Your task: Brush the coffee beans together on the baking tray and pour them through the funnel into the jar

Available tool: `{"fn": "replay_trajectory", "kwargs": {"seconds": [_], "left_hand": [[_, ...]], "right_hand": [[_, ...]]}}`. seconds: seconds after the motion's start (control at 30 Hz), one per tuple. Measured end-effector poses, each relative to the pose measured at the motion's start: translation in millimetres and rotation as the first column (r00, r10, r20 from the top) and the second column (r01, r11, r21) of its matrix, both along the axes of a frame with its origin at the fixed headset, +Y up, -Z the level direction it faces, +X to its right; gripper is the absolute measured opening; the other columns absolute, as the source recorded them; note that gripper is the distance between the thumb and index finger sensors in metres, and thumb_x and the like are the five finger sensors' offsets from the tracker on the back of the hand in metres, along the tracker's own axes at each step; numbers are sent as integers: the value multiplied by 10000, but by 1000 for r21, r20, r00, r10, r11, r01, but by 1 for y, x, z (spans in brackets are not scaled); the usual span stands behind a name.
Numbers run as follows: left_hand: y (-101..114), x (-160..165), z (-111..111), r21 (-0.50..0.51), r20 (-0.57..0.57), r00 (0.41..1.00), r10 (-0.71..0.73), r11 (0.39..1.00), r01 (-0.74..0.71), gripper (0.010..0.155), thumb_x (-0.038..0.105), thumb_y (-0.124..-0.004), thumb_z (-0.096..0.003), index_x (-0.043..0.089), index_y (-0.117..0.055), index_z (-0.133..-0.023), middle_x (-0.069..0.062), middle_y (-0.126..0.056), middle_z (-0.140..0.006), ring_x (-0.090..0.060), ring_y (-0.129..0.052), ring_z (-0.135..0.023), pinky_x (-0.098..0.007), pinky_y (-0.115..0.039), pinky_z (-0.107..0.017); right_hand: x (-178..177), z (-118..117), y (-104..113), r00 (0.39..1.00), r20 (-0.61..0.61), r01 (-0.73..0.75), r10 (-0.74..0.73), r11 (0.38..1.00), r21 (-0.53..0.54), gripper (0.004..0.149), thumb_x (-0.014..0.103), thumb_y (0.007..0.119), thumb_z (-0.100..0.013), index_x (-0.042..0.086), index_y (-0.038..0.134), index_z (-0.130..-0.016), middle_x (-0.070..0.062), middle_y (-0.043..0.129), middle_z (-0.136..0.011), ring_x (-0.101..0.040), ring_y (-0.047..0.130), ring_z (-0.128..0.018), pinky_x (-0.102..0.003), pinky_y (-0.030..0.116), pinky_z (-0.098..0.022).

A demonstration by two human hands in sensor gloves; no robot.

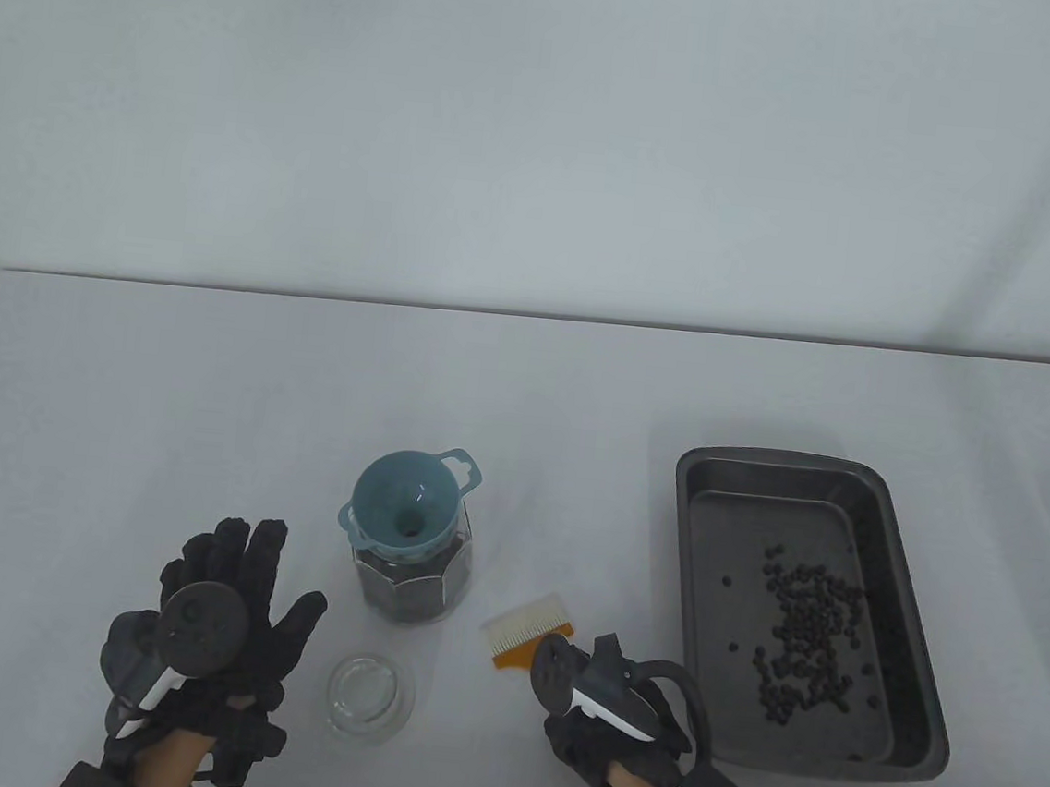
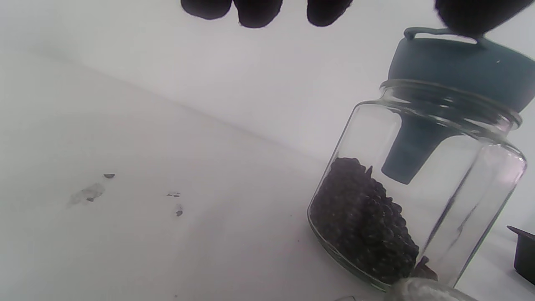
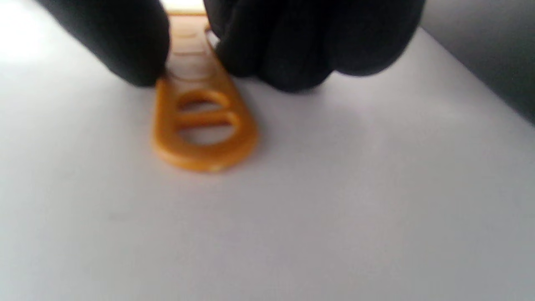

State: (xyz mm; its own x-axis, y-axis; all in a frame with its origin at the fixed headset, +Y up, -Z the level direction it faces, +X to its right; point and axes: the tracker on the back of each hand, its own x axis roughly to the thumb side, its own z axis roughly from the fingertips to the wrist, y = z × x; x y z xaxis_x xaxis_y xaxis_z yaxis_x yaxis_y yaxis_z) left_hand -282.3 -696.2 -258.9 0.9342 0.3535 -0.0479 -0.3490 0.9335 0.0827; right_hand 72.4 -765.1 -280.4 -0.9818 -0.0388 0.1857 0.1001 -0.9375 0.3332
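While the right hand (image 1: 611, 699) is pinching the orange brush (image 1: 528, 633) handle flat on the desk (image 1: 525, 394), the left hand (image 1: 217, 605) is hovering released beside the funnel-topped jar (image 1: 410, 577); scattered coffee beans (image 1: 812, 639) are waiting in the baking tray (image 1: 924, 729) at right, wanting a firm lift, then low strokes.

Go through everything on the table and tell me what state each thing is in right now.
Glass jar: upright, lid off, partly filled with beans.
Teal plastic funnel: seated in the jar's mouth.
Round glass lid: lying on the table.
Dark metal baking tray: flat, coffee beans scattered inside.
Orange-handled brush: on the table, pinched by the right hand.
Left hand: open, empty.
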Motion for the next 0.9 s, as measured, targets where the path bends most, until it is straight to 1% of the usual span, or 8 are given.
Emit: {"fn": "replay_trajectory", "kwargs": {"seconds": [0.13, 0.33, 0.47, 0.53, 0.7, 0.77, 0.8, 0.9], "left_hand": [[-1, -1, 1, -13, -3, 1000, 17, 1000, -17, 859, 795, -554, -433, 373, -346, -1151, -101, -385, -1221, -412, -444, -1169, -650, -373, -825], [0, -2, 2, -5, -5, 1000, 24, 1000, -24, 856, 795, -552, -434, 372, -347, -1151, -103, -389, -1219, -410, -452, -1165, -649, -376, -826], [-1, -3, 1, -15, -7, 1000, 25, 1000, -25, 856, 793, -552, -435, 371, -348, -1151, -109, -399, -1217, -410, -469, -1159, -648, -380, -825], [-2, -2, 1, -27, -3, 1000, 23, 999, -23, 857, 794, -552, -434, 371, -348, -1151, -109, -402, -1216, -410, -472, -1158, -648, -381, -825], [-2, -1, 1, -22, -1, 1000, 19, 1000, -19, 857, 794, -551, -434, 371, -348, -1151, -107, -407, -1215, -407, -480, -1156, -648, -385, -824], [-2, -2, 2, -23, -3, 1000, 22, 1000, -22, 856, 795, -549, -434, 372, -348, -1151, -108, -409, -1214, -408, -481, -1156, -648, -385, -824], [-2, -2, 1, -23, -4, 1000, 23, 999, -23, 860, 795, -550, -433, 370, -347, -1152, -109, -409, -1214, -408, -485, -1154, -648, -386, -824], [-2, -2, 1, -29, -3, 1000, 29, 999, -29, 858, 795, -547, -435, 371, -346, -1153, -109, -415, -1213, -407, -488, -1153, -648, -387, -824]], "right_hand": [[-1, 5, -4, 999, -22, -41, 43, 996, 85, 801, 512, 857, -342, 122, 579, -984, -38, 831, -761, -224, 932, -587, -469, 813, -477], [-6, 9, -9, 993, -57, -95, 106, 983, 160, 784, 521, 815, -333, 122, 590, -970, -36, 823, -740, -207, 933, -558, -467, 815, -472], [-9, 13, -11, 986, -87, -122, 141, 972, 200, 717, 503, 784, -353, 154, 605, -954, -52, 824, -748, -215, 931, -565, -472, 814, -472], [-10, 13, -11, 983, -109, -122, 146, 972, 201, 690, 478, 778, -359, 164, 606, -948, -66, 821, -761, -223, 926, -583, -483, 808, -481], [-10, 14, -11, 962, -186, -154, 202, 958, 242, 588, 396, 702, -389, 216, 600, -940, -56, 818, -791, -219, 923, -603, -473, 808, -491], [-6, 10, -9, 965, -191, -128, 178, 960, 248, 490, 345, 696, -423, 265, 633, -902, -2, 846, -750, -183, 944, -574, -444, 825, -477], [-5, 10, -7, 970, -187, -109, 154, 967, 232, 476, 347, 692, -431, 281, 639, -899, 2, 849, -751, -184, 945, -576, -443, 824, -474], [-3, 11, 0, 972, -211, -58, 103, 976, 209, 489, 326, 664, -471, 269, 612, -953, -11, 867, -759, -224, 964, -586, -457, 829, -461]]}}
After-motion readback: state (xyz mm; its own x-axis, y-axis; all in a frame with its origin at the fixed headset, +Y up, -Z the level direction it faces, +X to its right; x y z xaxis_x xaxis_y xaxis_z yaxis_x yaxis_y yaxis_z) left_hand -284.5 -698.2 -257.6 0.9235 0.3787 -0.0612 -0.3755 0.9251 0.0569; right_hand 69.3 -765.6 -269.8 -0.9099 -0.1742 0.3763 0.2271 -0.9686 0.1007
